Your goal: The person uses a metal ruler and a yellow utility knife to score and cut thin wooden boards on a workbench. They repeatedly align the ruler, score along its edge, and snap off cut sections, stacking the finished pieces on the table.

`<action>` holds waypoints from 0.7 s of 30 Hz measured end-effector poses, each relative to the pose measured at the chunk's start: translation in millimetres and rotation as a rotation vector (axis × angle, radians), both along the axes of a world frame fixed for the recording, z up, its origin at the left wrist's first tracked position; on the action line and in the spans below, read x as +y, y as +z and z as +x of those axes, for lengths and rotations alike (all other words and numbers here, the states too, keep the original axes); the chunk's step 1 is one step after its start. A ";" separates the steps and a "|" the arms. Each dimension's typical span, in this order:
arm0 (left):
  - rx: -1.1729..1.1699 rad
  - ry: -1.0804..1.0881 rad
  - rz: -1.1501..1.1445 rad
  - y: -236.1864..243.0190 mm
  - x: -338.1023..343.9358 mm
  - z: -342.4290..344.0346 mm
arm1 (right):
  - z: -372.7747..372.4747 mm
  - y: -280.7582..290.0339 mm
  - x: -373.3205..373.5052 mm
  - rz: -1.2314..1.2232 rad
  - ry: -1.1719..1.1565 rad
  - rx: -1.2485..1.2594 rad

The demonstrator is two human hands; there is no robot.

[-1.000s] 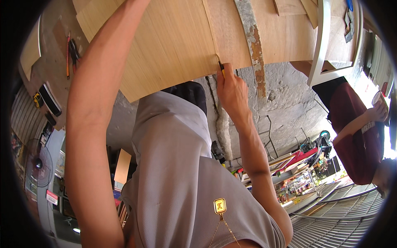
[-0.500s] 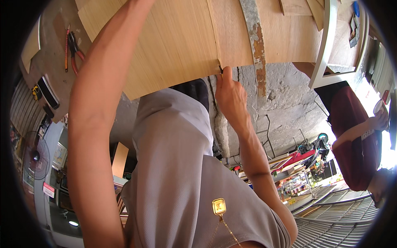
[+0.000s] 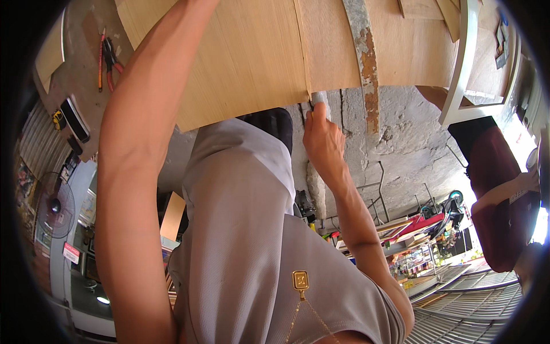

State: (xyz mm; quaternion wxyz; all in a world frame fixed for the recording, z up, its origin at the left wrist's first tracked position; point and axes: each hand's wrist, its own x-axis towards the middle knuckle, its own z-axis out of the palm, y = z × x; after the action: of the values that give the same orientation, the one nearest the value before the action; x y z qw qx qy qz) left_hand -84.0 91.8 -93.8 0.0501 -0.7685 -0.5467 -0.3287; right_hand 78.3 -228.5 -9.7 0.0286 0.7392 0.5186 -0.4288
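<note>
A thin wooden sheet with straight grain lies before me on a paler wood panel. My left arm reaches across the sheet's left part and runs out of the top of the picture, so my left hand is out of sight. Just off the sheet's near right corner is my right hand, its fingers closed and the index finger pointing forward. A thin dark tool shows only as a sliver at the fingertips; its kind is hidden.
A worn metal strip crosses the panel on the right, with a white frame beyond it. At left lie pliers, a pencil and a phone. Another person in dark red is at the right.
My right hand has come slightly toward me, off the sheet's near edge. The view has shifted a little, and the person at the right has moved an arm.
</note>
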 end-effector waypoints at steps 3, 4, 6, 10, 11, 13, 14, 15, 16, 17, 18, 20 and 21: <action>0.043 0.013 -0.070 -2.3 -4.0 -6.0 | 16.0 -16.1 -57.5 -0.095 0.073 -0.034; 0.070 0.010 -0.091 -1.7 0.9 -6.4 | 33.1 -62.0 -132.5 -0.086 0.140 -0.105; 0.105 0.059 -0.038 2.7 42.9 1.7 | 69.1 -153.5 -223.9 0.034 0.102 -0.236; 0.145 0.127 -0.363 -0.6 -15.8 -10.9 | 48.3 -23.3 -225.8 -0.234 -0.296 -0.351; 0.147 0.129 -0.375 9.8 -1.1 -14.0 | 25.3 -11.9 -198.7 -0.180 -0.334 -0.236; 0.089 0.084 -0.169 5.1 -6.1 -21.4 | -0.2 16.2 -139.3 0.074 -0.388 -0.147; 0.039 0.006 -0.180 -3.1 1.2 2.5 | -10.8 25.8 -109.3 0.177 -0.466 -0.166; 0.017 0.005 -0.171 2.8 4.3 3.6 | 0.7 29.0 -78.8 0.322 -0.420 -0.207; 0.003 -0.010 -0.160 3.7 4.4 2.4 | 9.7 30.4 -50.3 0.465 -0.375 -0.255; 0.011 -0.017 -0.237 10.4 2.9 4.3 | 23.2 31.6 -18.1 0.535 -0.354 -0.302; 0.021 -0.030 -0.316 19.7 -2.9 4.7 | 35.6 28.0 9.3 0.600 -0.339 -0.351; 0.080 -0.022 -0.346 19.4 -2.7 -1.8 | 58.8 9.6 58.6 0.581 -0.271 -0.444; 0.119 -0.010 -0.300 11.8 1.9 -5.2 | 70.3 -3.6 77.4 0.628 -0.231 -0.487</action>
State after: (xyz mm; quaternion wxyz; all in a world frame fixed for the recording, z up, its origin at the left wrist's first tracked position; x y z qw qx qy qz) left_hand -89.2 93.7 -82.0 -0.0347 -0.7881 -0.5820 -0.1974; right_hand 148.7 -151.1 -13.4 -0.1246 0.8451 0.5161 -0.0626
